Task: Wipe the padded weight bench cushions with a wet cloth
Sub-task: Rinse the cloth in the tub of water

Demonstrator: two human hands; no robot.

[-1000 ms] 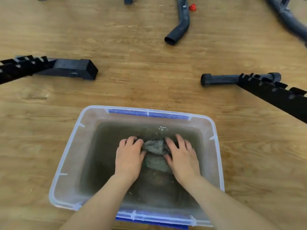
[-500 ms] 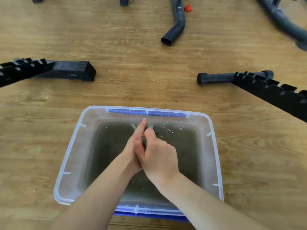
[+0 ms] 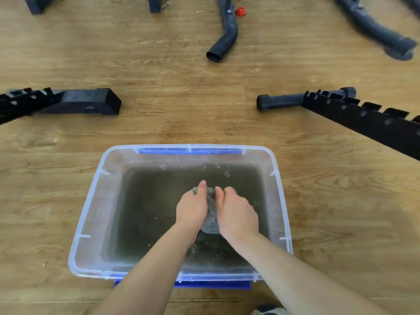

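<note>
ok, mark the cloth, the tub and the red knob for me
cloth (image 3: pixel 211 221): head view, on its lower grey fold.
tub (image 3: pixel 100 212): head view, on the bare left wall.
red knob (image 3: pixel 240 11): head view, on its middle, near the top edge.

Hands (image 3: pixel 192 209) apart now, cloth (image 3: pixel 211 221) between
</note>
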